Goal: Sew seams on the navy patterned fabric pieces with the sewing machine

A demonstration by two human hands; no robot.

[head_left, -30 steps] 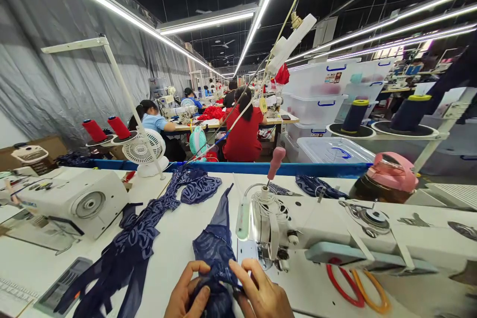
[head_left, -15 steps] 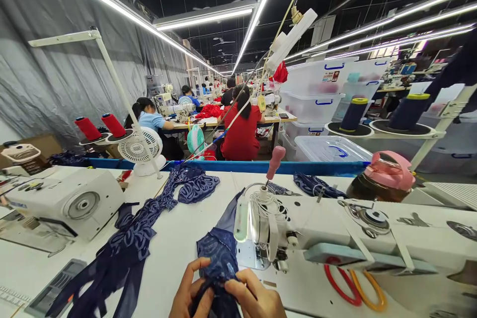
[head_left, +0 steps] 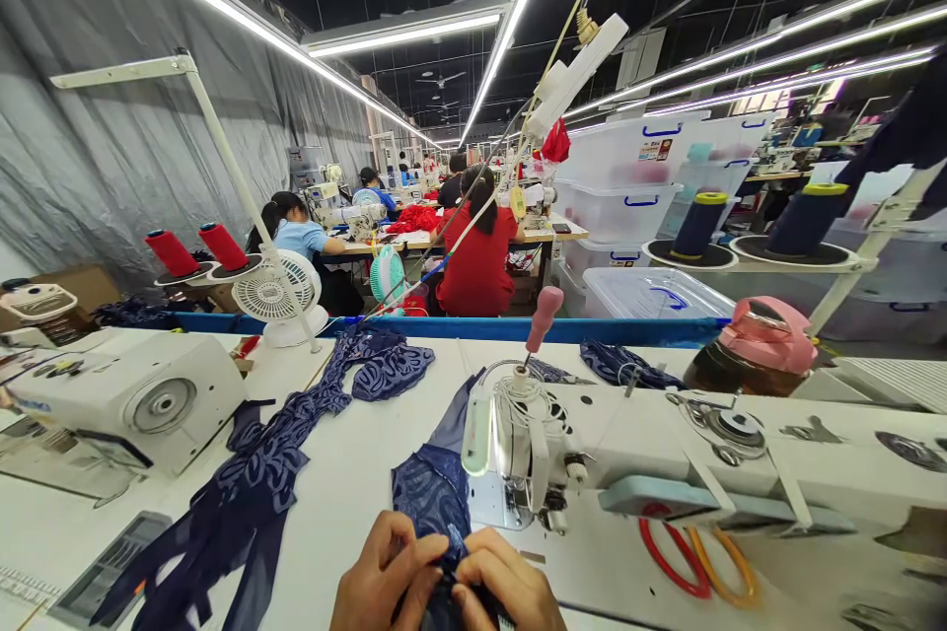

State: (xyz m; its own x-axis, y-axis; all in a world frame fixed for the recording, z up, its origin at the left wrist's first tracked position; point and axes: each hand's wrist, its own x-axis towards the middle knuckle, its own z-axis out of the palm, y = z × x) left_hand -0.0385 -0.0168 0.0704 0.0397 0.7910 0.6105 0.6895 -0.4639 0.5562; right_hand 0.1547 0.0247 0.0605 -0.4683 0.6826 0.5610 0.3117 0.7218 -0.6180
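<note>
A navy patterned fabric piece lies just left of the sewing machine's needle area, its near end gathered between my hands. My left hand pinches the fabric from the left, thumb and fingertips together. From the right, my right hand grips the same fabric, its fingertips close to those of my left. Beyond them stands the white sewing machine, its lamp lit beside the needle. The part of the fabric under my fingers is hidden.
More navy fabric stretches across the table on the left. A second sewing machine stands at far left, near a white fan. Red-handled and orange-handled tools sit under the machine arm. Co-workers sit ahead, beside plastic boxes.
My left hand's raised forefinger has come down and inward, so both hands' fingertips now meet closer on the fabric. The view has shifted slightly.
</note>
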